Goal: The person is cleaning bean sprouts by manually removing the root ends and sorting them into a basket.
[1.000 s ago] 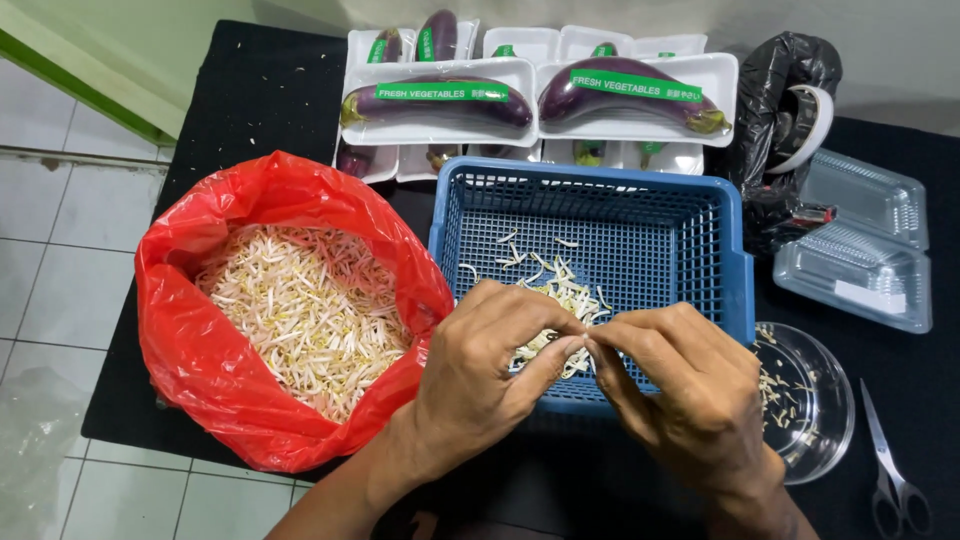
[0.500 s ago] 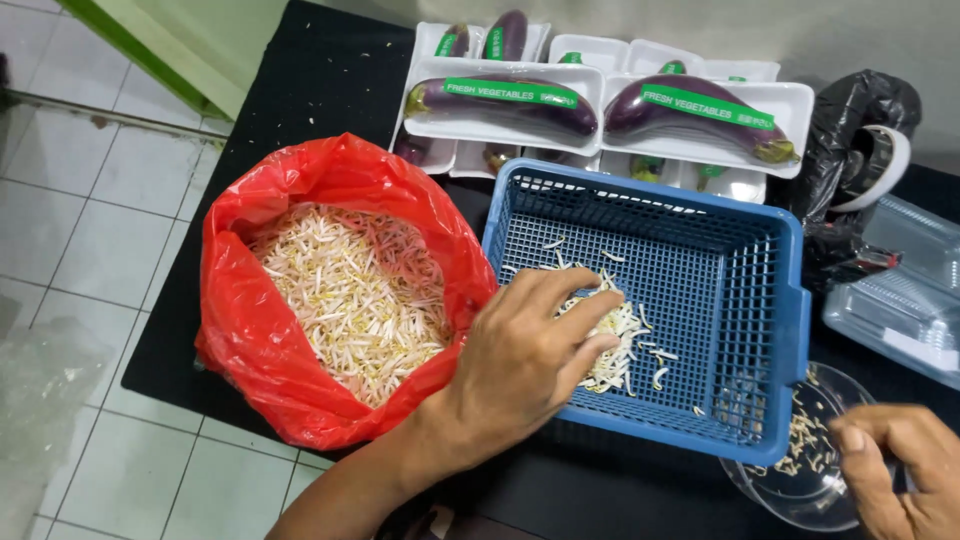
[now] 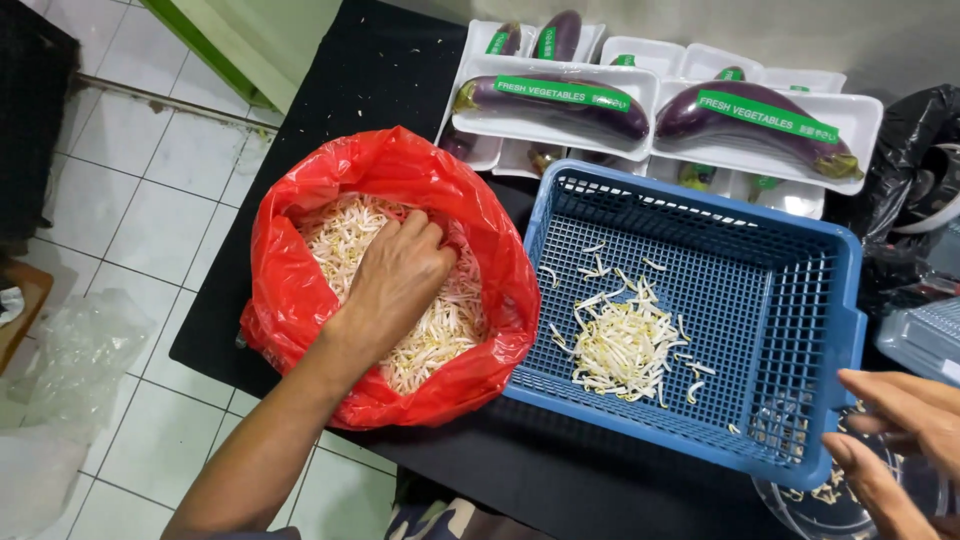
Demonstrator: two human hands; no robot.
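Half a second earlier our left hand [image 3: 395, 280] had rested on the small heap of bean sprouts [image 3: 625, 345] in the blue basket [image 3: 700, 300]; now it had crossed into the red bag [image 3: 300, 290], fingers curled down into the sprouts [image 3: 440, 335] there, though we could not tell whether they had closed on any. Our right hand [image 3: 895, 445] had stayed by the clear bowl [image 3: 800, 495] beside the basket, fingers loosely apart, holding nothing we could see. The move suggested another handful was being fetched, the basket heap lying between our hands. We counted one bag, one basket, one bowl, and two wrapped aubergine trays [image 3: 555, 100] in full view beyond the hands on the dark surface [image 3: 380, 70], with more trays partly hidden behind and under them.
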